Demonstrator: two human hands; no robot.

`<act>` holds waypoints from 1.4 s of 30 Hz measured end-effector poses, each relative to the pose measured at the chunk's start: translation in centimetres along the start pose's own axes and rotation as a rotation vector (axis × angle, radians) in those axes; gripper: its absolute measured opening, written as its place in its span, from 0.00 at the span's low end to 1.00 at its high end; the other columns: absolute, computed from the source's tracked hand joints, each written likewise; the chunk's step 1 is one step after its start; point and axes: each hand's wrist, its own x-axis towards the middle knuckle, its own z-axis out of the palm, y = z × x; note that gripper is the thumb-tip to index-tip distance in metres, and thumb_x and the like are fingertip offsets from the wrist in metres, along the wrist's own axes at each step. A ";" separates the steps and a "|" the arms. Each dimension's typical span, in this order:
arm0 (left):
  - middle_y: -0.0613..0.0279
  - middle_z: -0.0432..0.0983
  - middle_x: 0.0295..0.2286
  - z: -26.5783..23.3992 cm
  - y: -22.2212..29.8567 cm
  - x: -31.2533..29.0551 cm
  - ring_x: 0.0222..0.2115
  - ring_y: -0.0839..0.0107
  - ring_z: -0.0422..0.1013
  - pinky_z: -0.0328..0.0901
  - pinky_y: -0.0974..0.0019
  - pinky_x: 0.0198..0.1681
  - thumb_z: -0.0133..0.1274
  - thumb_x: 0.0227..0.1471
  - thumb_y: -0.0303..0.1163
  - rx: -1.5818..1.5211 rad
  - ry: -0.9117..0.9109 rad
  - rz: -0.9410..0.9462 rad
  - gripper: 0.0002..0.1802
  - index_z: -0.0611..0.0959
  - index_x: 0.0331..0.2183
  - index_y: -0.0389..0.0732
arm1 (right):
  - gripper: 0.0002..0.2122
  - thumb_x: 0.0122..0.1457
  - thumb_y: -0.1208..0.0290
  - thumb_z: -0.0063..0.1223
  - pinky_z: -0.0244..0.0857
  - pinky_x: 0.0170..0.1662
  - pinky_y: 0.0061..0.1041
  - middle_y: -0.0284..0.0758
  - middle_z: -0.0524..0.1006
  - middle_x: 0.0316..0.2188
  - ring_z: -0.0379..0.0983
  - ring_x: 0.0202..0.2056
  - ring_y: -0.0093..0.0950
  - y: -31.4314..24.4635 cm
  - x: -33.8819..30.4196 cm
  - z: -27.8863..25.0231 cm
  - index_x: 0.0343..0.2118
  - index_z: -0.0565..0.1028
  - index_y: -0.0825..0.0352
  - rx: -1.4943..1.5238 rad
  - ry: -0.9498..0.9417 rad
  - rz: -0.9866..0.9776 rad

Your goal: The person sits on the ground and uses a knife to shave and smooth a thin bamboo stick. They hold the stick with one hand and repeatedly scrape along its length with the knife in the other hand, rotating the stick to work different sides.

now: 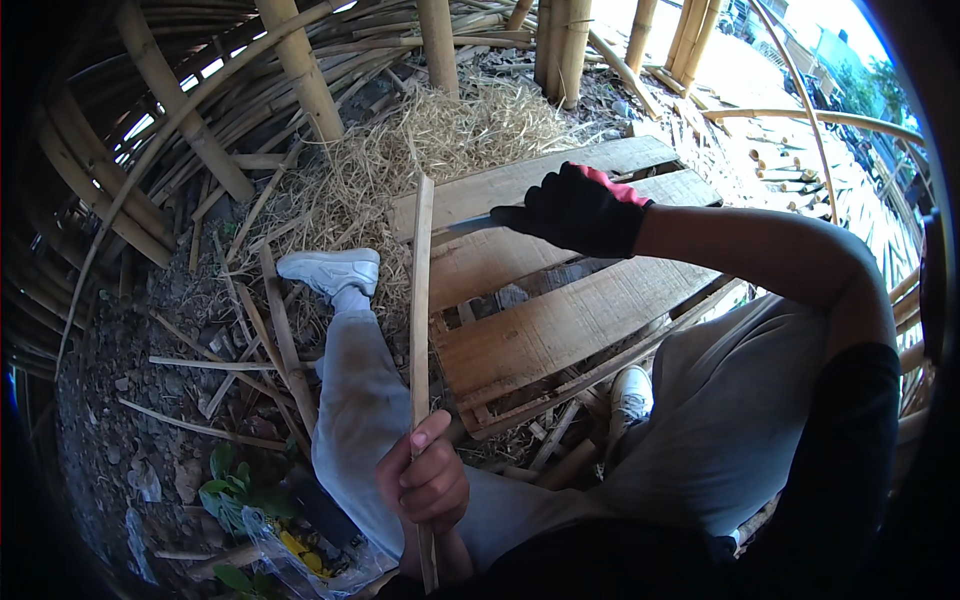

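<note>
A long, flat bamboo strip [421, 300] stands nearly upright in the picture, its far end over the edge of a wooden slatted pallet. My bare left hand [428, 472] is closed around the strip's lower part. In a black and red glove, my right hand [585, 210] grips a knife [465, 229], whose handle is hidden in the fist. The blade points left and reaches the strip near its far end; whether it cuts in or only touches, I cannot tell. The pallet [560, 325] lies between my legs, under the right hand and knife.
Pale shavings [460, 135] are heaped beyond the pallet. Bamboo posts [437, 45] and stacked poles stand behind. Loose strips [275, 340] litter the ground at the left. A clear plastic bag [290, 560] with something yellow lies near my left leg, and cut bamboo pieces [785, 170] lie at the right.
</note>
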 end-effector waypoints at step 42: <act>0.73 0.56 0.17 1.8 -1.9 -1.6 0.07 0.86 0.48 0.46 0.77 0.06 0.32 0.73 0.44 0.588 0.418 -0.040 0.17 0.69 0.43 0.41 | 0.16 0.66 0.50 0.45 0.72 0.32 0.36 0.32 0.81 0.28 0.80 0.30 0.35 1.1 4.0 -5.0 0.37 0.82 0.54 0.292 -0.272 0.409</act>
